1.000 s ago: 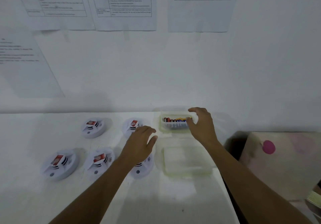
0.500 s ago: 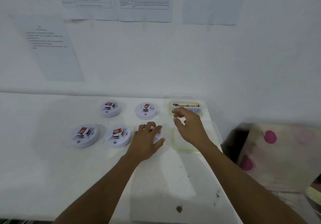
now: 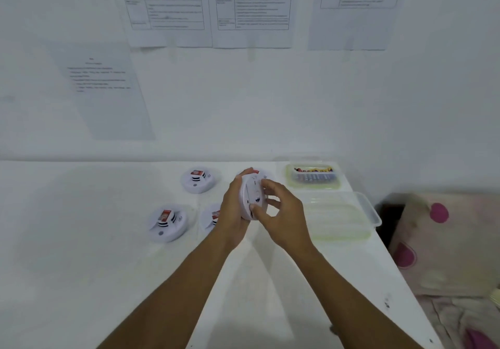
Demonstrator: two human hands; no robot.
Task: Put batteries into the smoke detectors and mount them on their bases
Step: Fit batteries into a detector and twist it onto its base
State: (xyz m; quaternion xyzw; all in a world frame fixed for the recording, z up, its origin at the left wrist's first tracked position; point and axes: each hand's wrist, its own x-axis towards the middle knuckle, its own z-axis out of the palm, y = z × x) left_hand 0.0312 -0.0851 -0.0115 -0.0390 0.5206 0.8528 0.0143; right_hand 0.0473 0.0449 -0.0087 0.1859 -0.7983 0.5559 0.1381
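Both hands hold one detector point(image 3: 253, 193) above the counter point(image 3: 81, 240), turned on its edge. It is a white round disc; its face is blurred. The left hand point(image 3: 232, 213) cups its back, fingers curled round the rim. The right hand point(image 3: 284, 213) pinches the front rim. Other detectors point(image 3: 198, 180), with red labels, lie flat to the left.
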